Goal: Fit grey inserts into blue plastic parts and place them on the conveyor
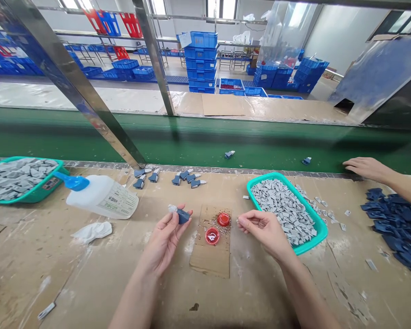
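Green conveyor belt (205, 141) runs beyond the brown cardboard patch (210, 256), across the whole view. The patch lies on a worn tan worktable (89, 274).

Right of the patch is a teal plastic tray (320, 228) heaped with small grey chips, some of them spilled past its far rim. Left of the patch and beyond it, a white plastic glue bottle (102, 196) with a blue nozzle lies on its side. Far right of the patch, a co-worker's hand (363, 167) rests at the belt edge.

My left hand (164, 240), just left of the patch, is clamped thumb and fingers on a small dark-blue plastic clip (182, 215), raised off the table. My right hand (265, 228), just right of the patch, has its fingertips pinched together; I cannot tell if a chip sits between them.

On the patch are two small red caps (212, 236), open side up.

Risk, as I judge it: a hand crossing low over the patch could tip a cap. Sticky fingers could let the clip slip.
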Demonstrator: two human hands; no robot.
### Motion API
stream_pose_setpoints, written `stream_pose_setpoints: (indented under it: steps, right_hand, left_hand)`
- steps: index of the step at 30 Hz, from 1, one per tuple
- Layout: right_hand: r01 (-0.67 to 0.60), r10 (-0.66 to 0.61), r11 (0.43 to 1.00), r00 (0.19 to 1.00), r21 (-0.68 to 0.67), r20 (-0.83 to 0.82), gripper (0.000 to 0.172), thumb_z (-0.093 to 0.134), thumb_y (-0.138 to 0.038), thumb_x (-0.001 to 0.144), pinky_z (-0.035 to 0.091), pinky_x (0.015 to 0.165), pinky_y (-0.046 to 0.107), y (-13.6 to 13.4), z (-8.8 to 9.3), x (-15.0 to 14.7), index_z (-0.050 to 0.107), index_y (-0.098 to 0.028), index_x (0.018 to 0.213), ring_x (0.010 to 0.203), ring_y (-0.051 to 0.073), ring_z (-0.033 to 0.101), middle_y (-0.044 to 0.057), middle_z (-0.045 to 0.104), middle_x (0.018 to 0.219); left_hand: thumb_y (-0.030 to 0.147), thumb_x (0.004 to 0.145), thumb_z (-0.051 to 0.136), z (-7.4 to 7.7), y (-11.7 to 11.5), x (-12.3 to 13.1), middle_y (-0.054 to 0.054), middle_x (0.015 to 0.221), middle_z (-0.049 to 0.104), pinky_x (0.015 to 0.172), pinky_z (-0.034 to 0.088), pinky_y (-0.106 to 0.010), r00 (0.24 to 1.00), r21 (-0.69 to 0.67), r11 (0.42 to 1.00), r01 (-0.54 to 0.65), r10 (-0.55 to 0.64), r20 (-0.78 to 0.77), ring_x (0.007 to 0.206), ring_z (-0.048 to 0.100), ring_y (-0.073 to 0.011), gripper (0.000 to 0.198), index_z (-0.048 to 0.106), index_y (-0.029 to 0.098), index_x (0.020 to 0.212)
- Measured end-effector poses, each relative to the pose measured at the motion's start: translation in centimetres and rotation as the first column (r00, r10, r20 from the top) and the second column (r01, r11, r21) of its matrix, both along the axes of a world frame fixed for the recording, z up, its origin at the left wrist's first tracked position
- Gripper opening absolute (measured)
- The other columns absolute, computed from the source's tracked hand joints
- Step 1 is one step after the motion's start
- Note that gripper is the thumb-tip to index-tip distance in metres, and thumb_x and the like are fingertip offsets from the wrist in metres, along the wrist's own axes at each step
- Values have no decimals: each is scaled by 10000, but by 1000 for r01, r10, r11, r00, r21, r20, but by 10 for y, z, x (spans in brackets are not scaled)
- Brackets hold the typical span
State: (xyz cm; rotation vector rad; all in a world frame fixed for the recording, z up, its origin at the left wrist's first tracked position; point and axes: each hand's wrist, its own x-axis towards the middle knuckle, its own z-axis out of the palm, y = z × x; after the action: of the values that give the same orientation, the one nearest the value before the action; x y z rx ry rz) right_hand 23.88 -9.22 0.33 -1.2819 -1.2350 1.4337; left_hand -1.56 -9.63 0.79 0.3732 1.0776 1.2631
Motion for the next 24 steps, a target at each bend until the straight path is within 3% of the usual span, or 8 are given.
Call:
stream_pose_setpoints:
  steps: [7, 15, 24]
  right_hand:
    - [104, -116, 987, 989, -119, -95, 302, 758, -368, 673, 544, 762, 340, 4, -8, -15, 726, -142, 870, 829, 248, 692, 110, 744, 851]
    - [127, -126, 988, 992, -90, 14, 280, 741, -404, 675, 489, 590, 288, 6, -15, -28, 727, -134, 746, 603, 172, 615, 79, 715, 689]
    - [154, -165, 974, 985, -165, -56, 296, 759, -401, 656, 456, 577, 271, 6, -24, -32, 701, -118, 719, 577, 139, 566, 90, 700, 680]
  left_hand:
    - [271, 731, 727, -16, -10, 4, -26, 933, 695, 790, 468, -129, 975, 117, 993, 5, 21, -223, 847, 603, -83, 318, 687, 173, 1031]
    - [315, 675, 762, -12, -18, 17, -55, 1040, 707, 872, 461, -211, 942, 98, 995, 17, 17, -336, 970, 621, -158, 347, 705, 198, 997]
    - [271, 658, 776, -12, -22, 31, -86, 1057, 706, 924, 476, -289, 941, 85, 996, 10, 19, -338, 1039, 628, -216, 382, 690, 174, 1017]
